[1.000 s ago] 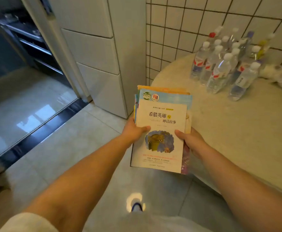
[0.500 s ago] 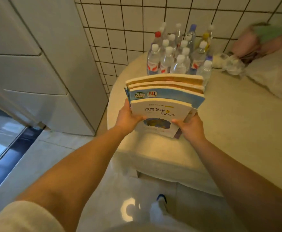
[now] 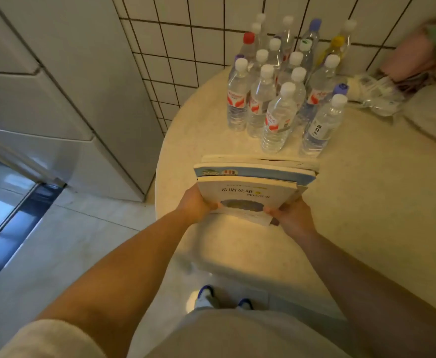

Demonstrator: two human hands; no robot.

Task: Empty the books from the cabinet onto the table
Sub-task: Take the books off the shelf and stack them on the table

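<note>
A stack of several books point(image 3: 253, 184) hangs over the near left part of the round beige table point(image 3: 367, 202), tilted with its far edge low, close to the tabletop. The top book is cream with dark lettering and a blue picture; under it lies a blue-edged one. My left hand point(image 3: 195, 206) grips the stack's near left corner. My right hand point(image 3: 289, 215) grips its near right corner, thumb on the top cover. Whether the stack touches the table I cannot tell.
Several clear water bottles point(image 3: 279, 99) stand in a cluster just beyond the books. A crumpled plastic bag point(image 3: 374, 96) and pink and pale cloth point(image 3: 413, 55) lie at the table's far right. A white cabinet point(image 3: 64, 99) and tiled wall point(image 3: 186, 42) stand to the left.
I have stepped closer to the table, and both hands have carried the stack forward and lowered it over the tabletop, nearer the bottles.
</note>
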